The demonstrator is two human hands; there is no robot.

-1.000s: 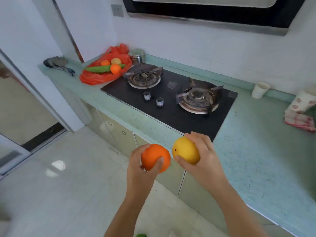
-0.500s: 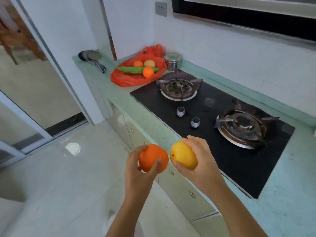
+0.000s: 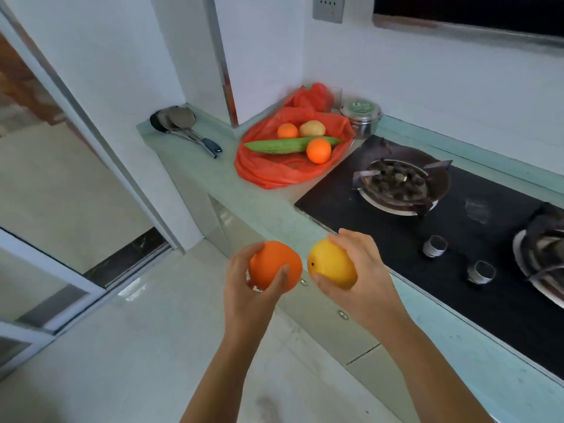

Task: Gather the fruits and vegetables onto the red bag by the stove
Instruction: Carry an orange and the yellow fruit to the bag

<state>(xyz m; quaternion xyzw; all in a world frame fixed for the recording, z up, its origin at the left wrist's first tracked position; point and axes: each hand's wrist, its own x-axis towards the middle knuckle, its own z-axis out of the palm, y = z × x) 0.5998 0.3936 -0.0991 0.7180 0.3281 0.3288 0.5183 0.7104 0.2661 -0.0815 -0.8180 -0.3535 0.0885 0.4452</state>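
Observation:
My left hand (image 3: 250, 296) grips an orange (image 3: 273, 265) in front of the cabinet fronts. Right beside it, my right hand (image 3: 364, 279) holds a yellow fruit (image 3: 331, 264) over the counter's front edge. The red bag (image 3: 274, 172) lies on the pale green counter at the back, left of the stove. On it rest a long green vegetable (image 3: 283, 145), two small oranges (image 3: 318, 150) (image 3: 287, 130) and a potato (image 3: 312, 128).
A black gas stove (image 3: 427, 227) with two burners and two knobs fills the counter to the right. A steel lidded pot (image 3: 361, 117) stands behind the bag. Ladles (image 3: 180, 123) lie at the counter's far left end. A sliding door frame (image 3: 91, 123) stands left.
The view has moved left and closer to the red bag, which now looks larger. Both hands still hold their fruit side by side.

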